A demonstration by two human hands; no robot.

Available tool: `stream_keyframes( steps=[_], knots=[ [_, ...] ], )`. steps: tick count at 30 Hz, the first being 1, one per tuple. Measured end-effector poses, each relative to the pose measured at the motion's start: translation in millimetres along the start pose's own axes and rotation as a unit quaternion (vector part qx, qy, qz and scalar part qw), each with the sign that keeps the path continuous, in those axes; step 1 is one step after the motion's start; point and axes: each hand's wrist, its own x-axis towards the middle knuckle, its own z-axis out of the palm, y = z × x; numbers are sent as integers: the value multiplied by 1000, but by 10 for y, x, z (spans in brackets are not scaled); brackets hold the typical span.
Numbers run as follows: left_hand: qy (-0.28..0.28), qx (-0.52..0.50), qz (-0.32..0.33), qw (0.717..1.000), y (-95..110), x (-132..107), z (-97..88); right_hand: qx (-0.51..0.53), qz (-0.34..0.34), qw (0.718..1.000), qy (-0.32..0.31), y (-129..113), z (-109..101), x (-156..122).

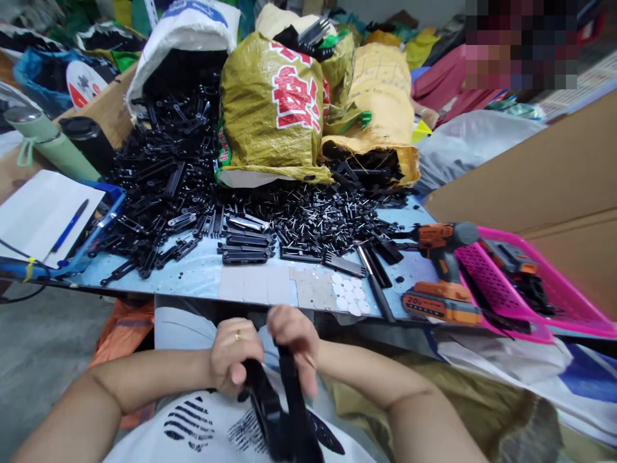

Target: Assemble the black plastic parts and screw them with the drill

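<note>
Close to my body, below the table edge, I hold a long black part with two arms (270,411), joined low in the picture and blurred. My left hand (236,350), with a ring on one finger, is closed round the upper end of its left arm. Around the right arm's upper end the fingers of my right hand (294,341) are curled, slightly smeared by motion. Beyond my hands on the table lie a row of similar black parts (247,247), grey rectangular pieces (253,284) and white round discs (349,294).
An orange cordless drill (441,270) stands at the right beside a pink basket (544,283). Heaps of black parts (164,167) and small pins (332,215) cover the back, under a yellow sack (270,109). Paper (43,212) and bottles (53,145) are left. Another person's sleeve (443,80) shows behind.
</note>
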Motion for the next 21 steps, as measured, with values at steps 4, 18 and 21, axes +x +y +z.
stream_keyframes(
  steps=[4,18,21],
  knots=[
    [45,125,38,990,-288,-207,137,-90,175,970,144,283,416,198],
    [-215,488,-152,832,-1426,-171,-371,-453,161,853,-204,1549,-1063,70],
    [-118,512,-216,823,-1443,-58,-649,-380,194,890,-161,1611,-1179,101]
  ],
)
